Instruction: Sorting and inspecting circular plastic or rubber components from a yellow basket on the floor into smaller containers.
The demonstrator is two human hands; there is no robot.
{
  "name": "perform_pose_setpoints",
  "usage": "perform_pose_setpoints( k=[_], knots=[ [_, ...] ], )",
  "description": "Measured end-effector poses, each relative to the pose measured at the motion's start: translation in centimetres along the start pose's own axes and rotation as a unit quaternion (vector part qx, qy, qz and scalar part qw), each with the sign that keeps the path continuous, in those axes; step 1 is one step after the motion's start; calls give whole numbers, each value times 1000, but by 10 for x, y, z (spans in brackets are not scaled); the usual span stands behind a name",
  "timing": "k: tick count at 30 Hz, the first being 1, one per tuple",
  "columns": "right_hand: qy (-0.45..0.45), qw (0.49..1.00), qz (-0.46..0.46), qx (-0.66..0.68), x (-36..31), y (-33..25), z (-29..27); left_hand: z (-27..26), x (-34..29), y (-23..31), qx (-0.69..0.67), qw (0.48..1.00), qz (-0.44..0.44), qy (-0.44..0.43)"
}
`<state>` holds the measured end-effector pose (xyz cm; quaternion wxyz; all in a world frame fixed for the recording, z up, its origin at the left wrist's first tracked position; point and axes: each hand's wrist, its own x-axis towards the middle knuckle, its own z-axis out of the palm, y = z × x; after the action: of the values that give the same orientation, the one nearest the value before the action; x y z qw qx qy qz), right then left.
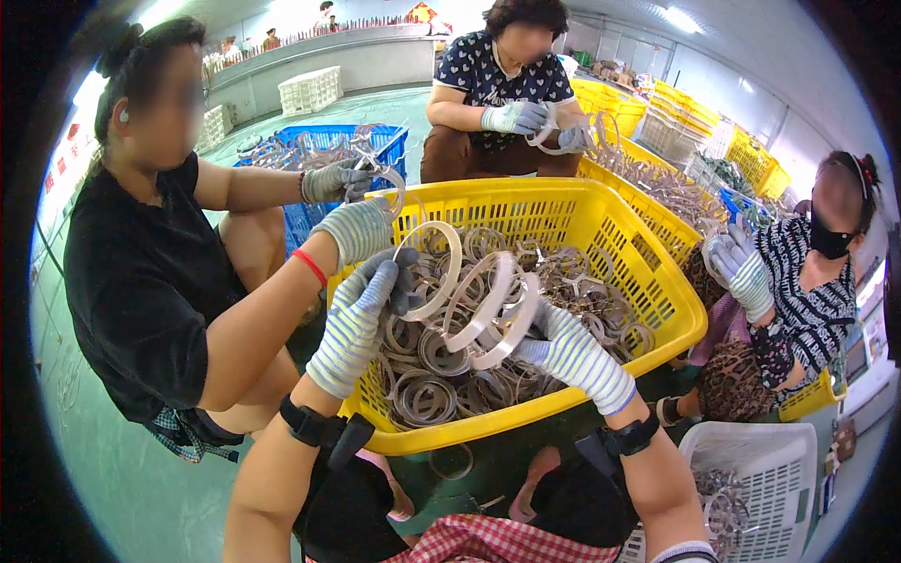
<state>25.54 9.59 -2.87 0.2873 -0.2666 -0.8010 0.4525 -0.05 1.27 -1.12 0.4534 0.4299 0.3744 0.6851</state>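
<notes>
My left hand [352, 324], in a striped, grey-palmed glove, is closed on the edge of a pale flat ring [452, 272] held upright over the yellow basket [690, 328]. In a matching glove, my right hand [574, 355] grips more pale rings [518, 328], which stand side by side just right of the first one. The right fingertips are partly hidden behind them. Below both hands, many similar grey-beige rings [427, 399] lie tangled and heaped in the basket.
At the left, a co-worker's gloved hands [357, 230] reach over the basket's rim holding a ring. Two other people sit across and at the right. A blue crate [389, 155], more yellow baskets [657, 239] and a white basket [798, 469] hold similar pieces. One ring [452, 462] lies on the floor.
</notes>
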Motion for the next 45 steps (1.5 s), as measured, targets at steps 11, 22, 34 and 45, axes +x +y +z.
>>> perform_pose_setpoints(
  k=[11, 22, 34, 45],
  knots=[
    [5, 999, 9, -40, 1, -11, -2, 14, -8, 14, 139, 990, 10, -29],
    [-9, 999, 24, -47, -1, -14, -5, 11, -10, 8, 206, 978, 32, -29],
    [-5, 992, 115, 52, -1, -29, -17, 10, -5, 4, 106, 993, -3, -61],
    [9, 986, 139, 92, -2, -34, -14, 14, -9, 11, 199, 972, 21, -125]
  ],
)
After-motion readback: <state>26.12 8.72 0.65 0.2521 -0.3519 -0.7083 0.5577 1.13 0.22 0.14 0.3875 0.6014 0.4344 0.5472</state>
